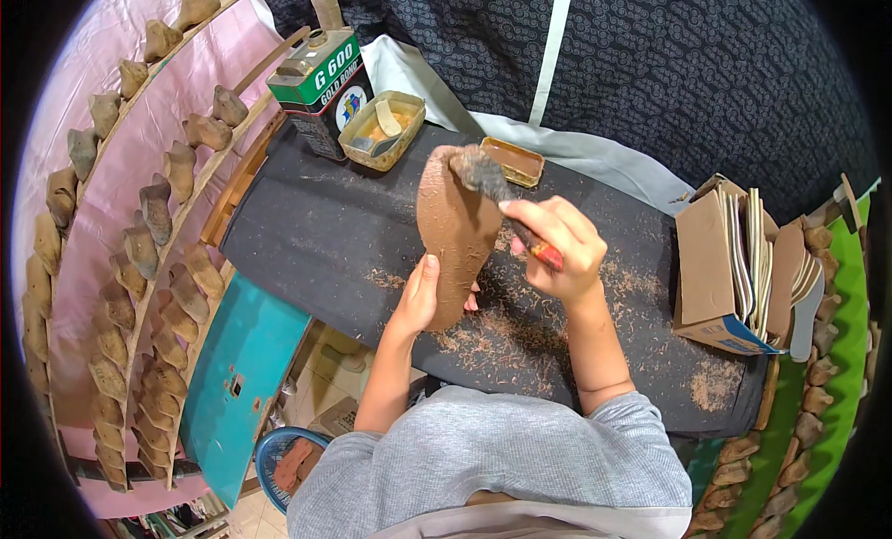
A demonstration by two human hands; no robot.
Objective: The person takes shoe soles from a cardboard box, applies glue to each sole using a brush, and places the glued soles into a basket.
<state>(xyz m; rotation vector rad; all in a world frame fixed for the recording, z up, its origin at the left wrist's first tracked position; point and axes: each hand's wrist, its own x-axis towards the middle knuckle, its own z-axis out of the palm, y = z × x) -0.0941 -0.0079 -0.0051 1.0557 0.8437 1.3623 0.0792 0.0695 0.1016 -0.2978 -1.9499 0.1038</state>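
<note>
Left hand (418, 299) is closed around the near end of a brown sole-shaped piece (457, 237), with the thumb along its left edge and some fingertips visible at its right edge. From this hand the piece extends forward, its long axis pointing almost straight away from the person's body, above the dark tabletop (316, 218), on which brown shavings (506, 339) are scattered. Right hand (565, 248) is to the right of the piece and grasps the handle of a brush (483, 174). This brush slants forward and to the left, so its head is over the far end of the piece and seems to touch it. Therefore the right hand commands the far end, while the left is nearer to the close end. Just beyond the brush head is a small rectangular tray (536, 175); farther left stand a shallow tub (415, 133) and a metal can (311, 93).
</note>
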